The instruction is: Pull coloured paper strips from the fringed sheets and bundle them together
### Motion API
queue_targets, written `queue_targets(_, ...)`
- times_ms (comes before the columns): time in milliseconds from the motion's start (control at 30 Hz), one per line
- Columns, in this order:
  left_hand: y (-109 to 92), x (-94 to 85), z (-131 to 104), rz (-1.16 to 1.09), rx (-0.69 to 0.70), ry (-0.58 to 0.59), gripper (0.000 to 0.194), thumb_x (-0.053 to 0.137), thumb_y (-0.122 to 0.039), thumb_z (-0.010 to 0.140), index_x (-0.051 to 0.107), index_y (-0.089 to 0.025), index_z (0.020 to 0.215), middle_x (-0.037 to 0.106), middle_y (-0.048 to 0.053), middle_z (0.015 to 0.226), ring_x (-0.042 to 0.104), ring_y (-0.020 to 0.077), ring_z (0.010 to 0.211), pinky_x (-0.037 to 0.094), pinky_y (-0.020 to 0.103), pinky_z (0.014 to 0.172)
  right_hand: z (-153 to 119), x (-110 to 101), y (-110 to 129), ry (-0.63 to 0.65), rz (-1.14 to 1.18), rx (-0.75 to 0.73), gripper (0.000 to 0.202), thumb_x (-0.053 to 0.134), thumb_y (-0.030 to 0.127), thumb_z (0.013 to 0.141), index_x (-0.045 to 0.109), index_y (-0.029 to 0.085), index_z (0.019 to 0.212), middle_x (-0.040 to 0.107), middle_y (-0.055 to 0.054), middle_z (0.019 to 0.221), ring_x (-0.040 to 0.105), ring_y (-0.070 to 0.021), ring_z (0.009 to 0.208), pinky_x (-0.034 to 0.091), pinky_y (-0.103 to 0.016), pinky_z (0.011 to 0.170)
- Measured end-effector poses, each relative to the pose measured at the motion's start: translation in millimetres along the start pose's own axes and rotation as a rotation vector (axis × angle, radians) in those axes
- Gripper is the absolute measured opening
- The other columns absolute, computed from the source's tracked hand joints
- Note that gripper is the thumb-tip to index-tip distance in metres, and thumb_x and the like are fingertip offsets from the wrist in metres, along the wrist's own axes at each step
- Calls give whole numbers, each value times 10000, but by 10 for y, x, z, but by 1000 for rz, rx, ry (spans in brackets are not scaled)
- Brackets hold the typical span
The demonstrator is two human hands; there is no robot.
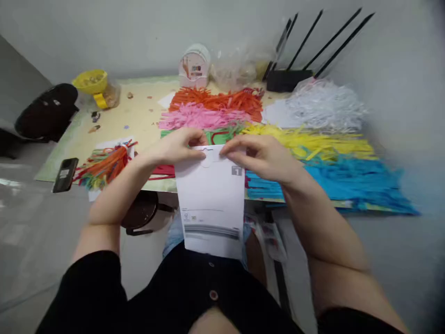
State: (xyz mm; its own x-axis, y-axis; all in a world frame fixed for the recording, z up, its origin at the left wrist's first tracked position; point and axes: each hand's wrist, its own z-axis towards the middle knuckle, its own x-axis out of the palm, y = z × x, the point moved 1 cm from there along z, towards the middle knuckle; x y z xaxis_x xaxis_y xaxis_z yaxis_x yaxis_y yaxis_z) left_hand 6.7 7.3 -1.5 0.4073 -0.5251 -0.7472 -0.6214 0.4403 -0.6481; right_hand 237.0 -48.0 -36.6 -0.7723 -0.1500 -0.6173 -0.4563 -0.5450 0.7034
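While the white card [210,195] hangs before the table [139,104], the left hand [182,146] and right hand [264,157] pinch its top edge, presumably for steadiness; beyond, pink strips [201,116], yellow strips [313,141] and blue strips [340,181] lie bunched by colour, perhaps to avoid mixing.

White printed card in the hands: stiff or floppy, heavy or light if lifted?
Probably fairly stiff: the white printed card hangs nearly flat below the left hand and right hand. Likely light: a pinch at its top edge seems to hold it.
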Motion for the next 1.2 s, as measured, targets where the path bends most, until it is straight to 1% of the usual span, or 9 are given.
queue_targets(133,-120,-129,172,119,-93,112,148,669,-201,660,631,-176,802,608,9,731,561,154,690,350,264,644,24,27,33,0,-40,22,257,574,223,873,809,185,970,793,-40,892,624,-147,676,438,-276,642)
queue_targets(300,-89,-156,276,91,-181,228,175,671,-180,609,675,-189,784,634,16,707,560,170,644,331,296,622,24,48,2,-32,-54,81,265,566,225,863,805,181,969,786,-44,884,607,-151,666,427,-283,645)
queue_targets(567,-62,-68,343,87,-254,212,148,664,-161,574,626,-186,715,621,27,685,559,184,652,323,305,635,72,88,-87,-72,-55,141,289,581,237,823,811,170,984,767,-33,824,543,-135,606,395,-277,632)
queue_targets(733,-12,-116,362,44,-202,182,170,706,-197,604,653,-191,765,642,14,710,559,172,671,333,285,630,65,77,-177,-79,-66,136,273,581,241,852,794,175,1012,757,-33,833,539,-146,615,399,-283,629)
queue_targets(800,15,-125,370,33,-204,167,185,713,-207,611,671,-189,790,660,14,732,563,167,680,334,279,631,72,114,-203,-95,-142,99,268,585,219,861,777,180,1043,763,-54,910,590,-178,703,435,-307,683)
queue_targets(867,26,-112,386,55,-226,166,164,702,-204,617,673,-187,778,645,7,711,547,160,664,326,279,625,94,189,-203,-170,-316,29,252,605,212,885,763,187,1079,758,-106,1076,632,-248,906,469,-371,811)
queue_targets(967,23,-66,424,103,-216,189,100,684,-191,623,645,-185,715,576,-15,649,491,142,620,304,286,610,149,349,-169,-229,-595,-102,214,591,246,978,748,186,1110,717,-166,1219,576,-326,1112,449,-468,937)
queue_targets(1100,101,-9,454,58,-185,202,87,701,-202,624,629,-175,664,543,-20,618,473,132,612,305,281,603,181,503,-166,-100,-786,-308,265,484,177,1046,745,132,1048,719,-146,964,557,-277,937,461,-415,845)
queue_targets(1200,220,38,417,-110,-204,219,159,743,-231,623,653,-177,742,600,-17,650,522,130,620,321,259,599,141,531,-235,-84,-870,-409,310,438,133,1056,745,103,1029,700,-139,900,552,-259,889,446,-389,789)
